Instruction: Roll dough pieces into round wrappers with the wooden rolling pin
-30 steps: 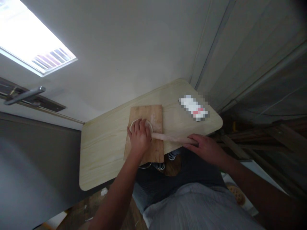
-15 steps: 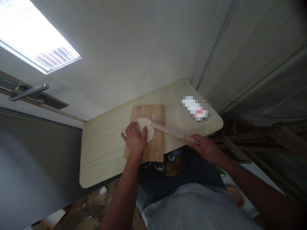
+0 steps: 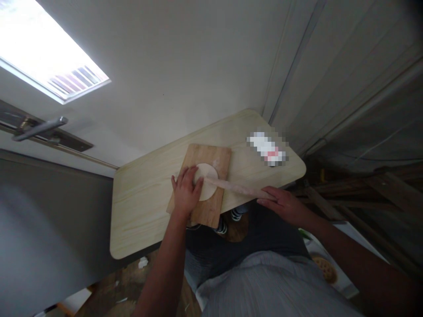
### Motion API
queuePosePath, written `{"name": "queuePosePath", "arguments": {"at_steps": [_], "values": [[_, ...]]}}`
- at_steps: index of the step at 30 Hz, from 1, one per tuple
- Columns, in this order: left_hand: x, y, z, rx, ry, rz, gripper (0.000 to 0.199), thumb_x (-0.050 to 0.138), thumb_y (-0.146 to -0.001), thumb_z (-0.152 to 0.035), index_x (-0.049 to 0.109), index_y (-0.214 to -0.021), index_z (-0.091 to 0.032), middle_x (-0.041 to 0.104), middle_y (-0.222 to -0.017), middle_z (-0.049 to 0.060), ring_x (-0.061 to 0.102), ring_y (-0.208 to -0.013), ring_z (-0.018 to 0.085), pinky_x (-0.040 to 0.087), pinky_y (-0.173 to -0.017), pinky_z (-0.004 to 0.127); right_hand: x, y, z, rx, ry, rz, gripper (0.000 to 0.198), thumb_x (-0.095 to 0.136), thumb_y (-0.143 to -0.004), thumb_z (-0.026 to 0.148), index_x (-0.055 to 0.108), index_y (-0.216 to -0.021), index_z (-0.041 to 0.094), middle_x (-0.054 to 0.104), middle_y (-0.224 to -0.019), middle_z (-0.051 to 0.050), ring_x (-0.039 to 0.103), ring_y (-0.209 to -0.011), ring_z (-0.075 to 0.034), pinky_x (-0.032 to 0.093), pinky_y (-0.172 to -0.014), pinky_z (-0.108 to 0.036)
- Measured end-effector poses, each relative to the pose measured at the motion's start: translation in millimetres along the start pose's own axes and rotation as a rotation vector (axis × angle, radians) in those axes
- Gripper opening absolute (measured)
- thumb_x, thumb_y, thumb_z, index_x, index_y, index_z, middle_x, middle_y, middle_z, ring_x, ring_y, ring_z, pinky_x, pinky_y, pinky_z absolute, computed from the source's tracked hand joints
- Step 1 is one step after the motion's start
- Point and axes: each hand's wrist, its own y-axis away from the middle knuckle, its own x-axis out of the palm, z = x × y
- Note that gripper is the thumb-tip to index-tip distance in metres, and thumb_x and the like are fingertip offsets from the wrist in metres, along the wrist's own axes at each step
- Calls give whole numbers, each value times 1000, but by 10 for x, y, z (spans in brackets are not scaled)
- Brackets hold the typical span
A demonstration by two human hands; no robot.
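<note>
A flat round of pale dough [image 3: 209, 192] lies on a wooden cutting board [image 3: 211, 154]. My left hand [image 3: 187, 188] rests on the dough's left side, fingers spread and palm down. My right hand [image 3: 280, 203], to the right of the board, is closed around the near end of a thin, floury rolling pin [image 3: 239, 188]. The pin's far end lies over the middle of the dough, and its shaft crosses the board's right edge. The board sits at a slant, its front corner jutting past the table edge.
The board stands on a narrow light-wood table [image 3: 142, 211] against a white door with a metal handle [image 3: 41, 128]. A blurred-out white and red item [image 3: 267, 149] lies at the table's right end. At lower right, a round brown item [image 3: 324, 269] sits on a white surface.
The cutting board has turned clockwise, and the dough has shifted slightly right. The rolling pin's far end has moved from the dough's upper right edge down towards its middle.
</note>
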Motion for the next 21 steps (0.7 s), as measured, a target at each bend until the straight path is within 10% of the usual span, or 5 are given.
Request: {"name": "queuePosePath", "arguments": {"at_steps": [10,21], "values": [[39,-130,-166,-23,157,-208,36,37,-103,-37,60,-125,-22,65,-132,10,55,-128,24,38,-113,49,-18,76,-3,-34,61,-11,36,53,-94,56,61,-92,21,65,-84,-3,61,-79,-21,42,-70,-31],[144,-267,-527,105,-214,96,47,33,-102,-36,43,-147,-29,39,-159,7,31,-147,30,17,-119,65,-22,124,41,100,50,-72,36,59,-89,57,66,-100,23,71,-88,-4,65,-79,-22,45,-70,-32]]}}
